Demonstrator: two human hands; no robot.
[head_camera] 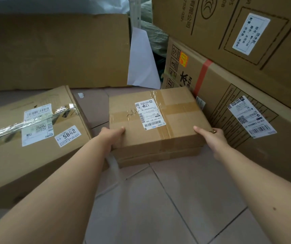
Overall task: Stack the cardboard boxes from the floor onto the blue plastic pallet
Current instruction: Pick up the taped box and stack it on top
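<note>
A small taped cardboard box (pixel 174 118) with a white shipping label lies in the middle of the view, on top of a thinner flat box (pixel 158 155) on the tiled floor. My left hand (pixel 112 135) grips its near left corner, thumb on top. My right hand (pixel 211 136) grips its near right corner, thumb on top. The fingers of both hands are hidden behind the box sides. No blue pallet is in view.
A large box (pixel 18 138) with labels and shiny tape lies at the left. A big plain box (pixel 53 53) stands behind. Stacked large printed boxes (pixel 246 85) fill the right. A white sheet (pixel 141 67) and green bags lean in the gap. Tiled floor (pixel 176 199) lies in front.
</note>
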